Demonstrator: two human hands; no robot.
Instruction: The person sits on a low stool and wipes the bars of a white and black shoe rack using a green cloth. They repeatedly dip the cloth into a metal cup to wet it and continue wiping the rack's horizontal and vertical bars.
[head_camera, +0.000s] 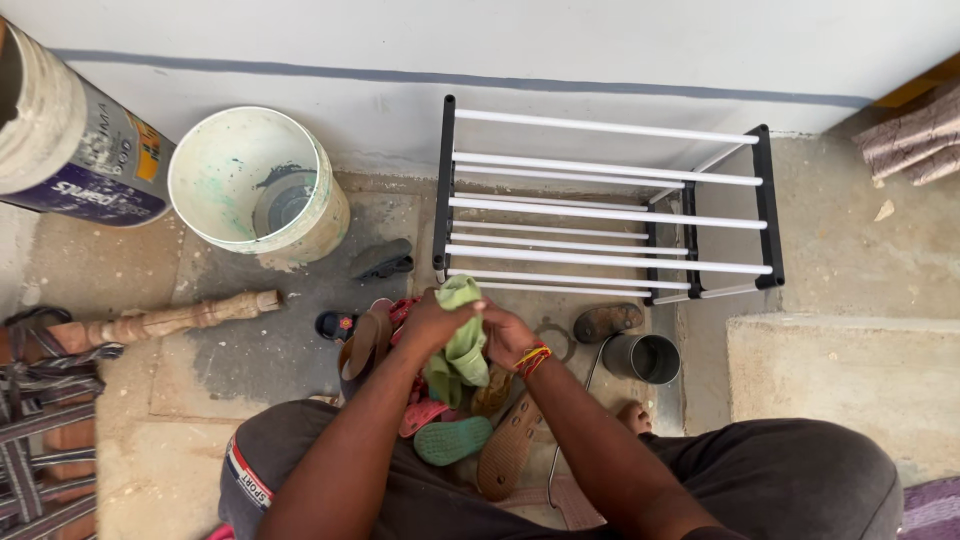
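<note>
Both hands gripped one soft, crumpled light-green cloth (462, 345): left hand (432, 322) closed over its upper fold, right hand (508, 338) w/ fingers curled into its side, a red-and-yellow thread band at that wrist. The cloth sat between the hands, held above a heap of footwear and just in front of the rack's lowest rail. Judging by the hold, the step looked like bunching or folding the rag ready for wiping; a next move would likely call for one hand freeing up and the wad reaching a rail or a shoe. Rack (605, 205): black plastic side frames, smooth white tube rails, 2 tiers, nothing on it. Footwear pile (470, 430) beneath the hands: teal rubber sandal, brown ridged-sole slipper, pink and red kids' pieces, approx. half a dozen items, tangled. A worn brown shoe (607, 321) lay nearby to the right, beside a short grey pipe-like cylinder (643, 358). To the left, a paint-stained white plastic bucket (255, 182), a turned wooden leg (175, 320) lying flat, rough dusty concrete floor (830, 260).
</note>
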